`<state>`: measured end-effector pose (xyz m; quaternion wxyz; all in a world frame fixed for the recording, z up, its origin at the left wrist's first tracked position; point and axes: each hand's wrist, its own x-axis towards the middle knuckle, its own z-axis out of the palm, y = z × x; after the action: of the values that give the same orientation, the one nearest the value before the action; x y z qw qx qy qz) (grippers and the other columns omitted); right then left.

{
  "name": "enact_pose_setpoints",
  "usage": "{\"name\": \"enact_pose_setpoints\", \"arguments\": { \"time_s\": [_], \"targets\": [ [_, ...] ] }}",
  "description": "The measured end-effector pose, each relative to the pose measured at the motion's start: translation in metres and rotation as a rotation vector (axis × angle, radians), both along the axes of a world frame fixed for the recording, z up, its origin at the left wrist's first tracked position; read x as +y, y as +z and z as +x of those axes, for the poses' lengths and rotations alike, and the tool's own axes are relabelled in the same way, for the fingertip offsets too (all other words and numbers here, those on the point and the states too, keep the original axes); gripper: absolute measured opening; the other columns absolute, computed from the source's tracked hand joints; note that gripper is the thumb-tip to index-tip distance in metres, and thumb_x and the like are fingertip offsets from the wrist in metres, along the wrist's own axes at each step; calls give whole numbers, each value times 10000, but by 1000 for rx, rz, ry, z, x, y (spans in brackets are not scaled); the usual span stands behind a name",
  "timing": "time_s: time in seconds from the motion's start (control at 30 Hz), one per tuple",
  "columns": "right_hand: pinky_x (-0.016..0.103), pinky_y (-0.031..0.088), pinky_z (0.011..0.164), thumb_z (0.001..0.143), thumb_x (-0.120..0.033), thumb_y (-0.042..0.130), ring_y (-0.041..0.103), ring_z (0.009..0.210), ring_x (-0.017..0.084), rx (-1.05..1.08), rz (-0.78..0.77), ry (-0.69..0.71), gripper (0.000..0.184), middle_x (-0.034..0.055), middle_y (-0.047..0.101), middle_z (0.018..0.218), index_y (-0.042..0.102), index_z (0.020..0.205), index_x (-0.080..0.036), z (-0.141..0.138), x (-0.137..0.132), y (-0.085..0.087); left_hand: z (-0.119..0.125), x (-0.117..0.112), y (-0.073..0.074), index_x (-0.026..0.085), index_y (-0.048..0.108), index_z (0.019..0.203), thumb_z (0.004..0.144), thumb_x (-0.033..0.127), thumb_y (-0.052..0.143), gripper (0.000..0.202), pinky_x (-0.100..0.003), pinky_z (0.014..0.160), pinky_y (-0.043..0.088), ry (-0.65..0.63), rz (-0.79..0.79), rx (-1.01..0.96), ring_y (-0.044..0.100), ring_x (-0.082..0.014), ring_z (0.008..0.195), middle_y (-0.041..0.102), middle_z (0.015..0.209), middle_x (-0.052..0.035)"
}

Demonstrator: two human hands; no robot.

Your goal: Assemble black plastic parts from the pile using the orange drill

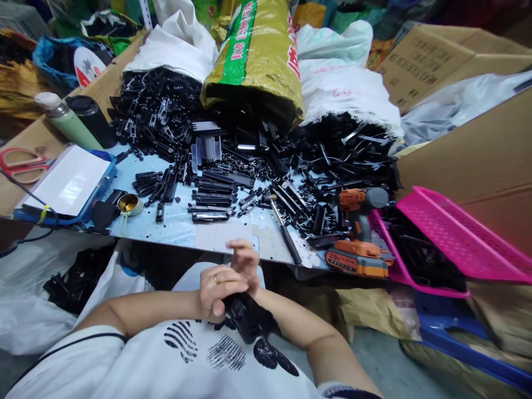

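My left hand (pixel 220 285), with a ring on one finger, is curled in front of my shirt. Its thumb and fingers close on a black plastic part (pixel 243 317), one of several dark pieces bunched below the hands. Touching its fingertips is my right hand (pixel 245 265), palm turned inward and fingers stretched upward, slightly blurred. Where the two hands overlap, the contact is hidden, and any small piece between them cannot be made out. On the table edge ahead, a row of long black parts (pixel 213 198) lies near a hammer (pixel 286 233).
An orange cordless drill (pixel 359 230) stands at right beside a pink basket (pixel 428 293) of black parts. Sacks, including a yellow one (pixel 257 55), spill black pieces (pixel 158 111) across the back. At left are a small cup (pixel 129 205), two bottles (pixel 68 119) and red-handled scissors (pixel 25 165).
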<state>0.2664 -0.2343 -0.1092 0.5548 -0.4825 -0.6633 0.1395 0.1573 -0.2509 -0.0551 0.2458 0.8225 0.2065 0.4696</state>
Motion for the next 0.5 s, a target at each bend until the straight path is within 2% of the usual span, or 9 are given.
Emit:
{"name": "enact_pose_setpoints", "arguments": {
  "time_s": [0.07, 0.13, 0.2, 0.27, 0.33, 0.37, 0.4, 0.43, 0.5],
  "targets": [
    [481, 471, 848, 908, -487, 243, 520, 1069, 267, -40, 24, -118, 400, 141, 484, 1113, 386, 1209, -265, 1, 19, -2, -2, 13, -21, 150, 641, 1049, 882, 650, -26, 850, -343, 727, 519, 99, 156, 41, 629, -208, 880, 669, 858, -129],
    [512, 428, 929, 885, -480, 365, 466, 1175, 291, -208, 66, -165, 452, 157, 458, 1221, 344, 1273, -249, 34, 36, 10, -10, 36, -44, 133, 615, 1142, 864, 699, 63, 838, -355, 758, 514, 227, 253, 137, 624, -228, 923, 669, 920, -140],
    [550, 354, 997, 840, -485, 494, 408, 1242, 327, -429, 53, -382, 528, 176, 445, 1280, 373, 1282, -223, 94, 46, 30, -19, 64, -64, 131, 623, 1141, 855, 710, 188, 780, -376, 781, 506, 331, 270, 339, 624, -250, 928, 669, 924, -149],
    [601, 290, 1019, 814, -530, 523, 337, 1291, 380, -561, -39, -697, 653, 225, 408, 1334, 369, 1322, -149, 170, 47, 48, -26, 87, -79, 119, 605, 1176, 879, 642, 312, 669, -425, 892, 464, 391, 226, 545, 571, -293, 1083, 644, 1057, -184],
    [613, 286, 1001, 765, -589, 557, 320, 1284, 443, -587, -200, -989, 781, 298, 377, 1350, 390, 1332, -79, 246, 43, 58, -26, 101, -85, 98, 520, 1280, 890, 575, 390, 630, -492, 1022, 354, 442, 141, 688, 396, -335, 1289, 504, 1305, -224],
    [616, 325, 947, 719, -603, 603, 387, 1218, 473, -556, -313, -1093, 767, 326, 441, 1278, 474, 1267, -82, 280, 42, 59, -22, 104, -86, 83, 457, 1334, 890, 563, 404, 656, -515, 1065, 287, 459, 94, 731, 283, -346, 1357, 394, 1403, -231],
    [620, 370, 858, 661, -610, 656, 472, 1110, 493, -515, -466, -1099, 702, 329, 540, 1129, 571, 1145, -109, 309, 42, 58, -17, 108, -85, 67, 397, 1373, 888, 568, 402, 698, -526, 1092, 233, 467, 47, 756, 186, -348, 1393, 298, 1462, -230],
    [603, 408, 765, 609, -606, 701, 552, 970, 484, -441, -635, -991, 592, 294, 613, 932, 639, 974, -143, 333, 44, 56, -9, 112, -82, 49, 352, 1396, 887, 581, 388, 737, -524, 1108, 198, 471, -1, 771, 120, -346, 1408, 234, 1489, -228],
    [539, 445, 643, 609, -608, 700, 615, 710, 393, -271, -753, -682, 418, 180, 612, 631, 634, 719, -210, 362, 53, 49, 8, 125, -76, 15, 316, 1407, 895, 598, 336, 777, -506, 1124, 165, 499, -108, 777, 68, -339, 1416, 191, 1502, -232]
  ]
}}
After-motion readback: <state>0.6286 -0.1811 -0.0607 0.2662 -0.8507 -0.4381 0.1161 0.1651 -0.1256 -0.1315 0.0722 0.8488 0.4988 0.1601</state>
